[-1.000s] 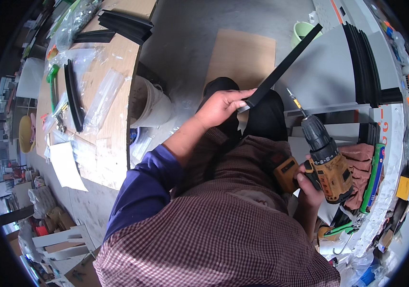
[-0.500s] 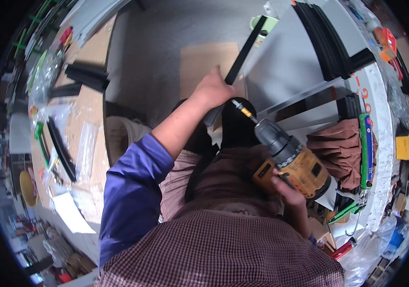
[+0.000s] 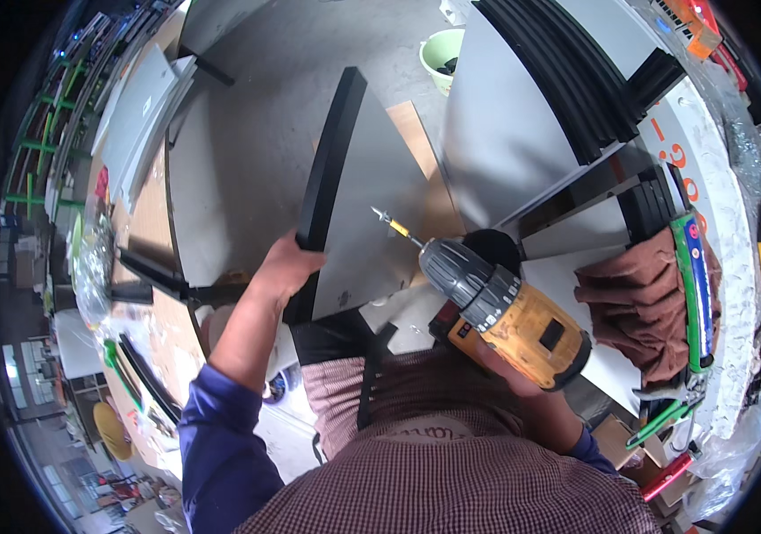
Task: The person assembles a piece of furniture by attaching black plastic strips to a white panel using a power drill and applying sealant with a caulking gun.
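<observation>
My left hand [image 3: 287,271] is closed on the black edge strip [image 3: 334,156] of a grey panel [image 3: 385,165], which stands tilted in front of my lap. In my right hand [image 3: 523,381] is a yellow and black cordless drill [image 3: 540,334]. The drill points up and left, and its bit [image 3: 389,221] shows in front of the panel's grey face without my being able to tell whether it touches. Much of the right hand's grip is hidden behind the drill body.
Long black strips [image 3: 567,76] lie on a pale surface at the right. Near them are a brown cloth [image 3: 634,307], a green and blue tube [image 3: 693,294] and a green-handled tool [image 3: 660,423]. A green bucket [image 3: 441,55] stands ahead; grey panels [image 3: 140,133] lean at the left.
The panel has turned, so its grey face now shows beside the black edge. My left hand has moved left and nearer to me. The drill has shifted slightly left, and the view has turned.
</observation>
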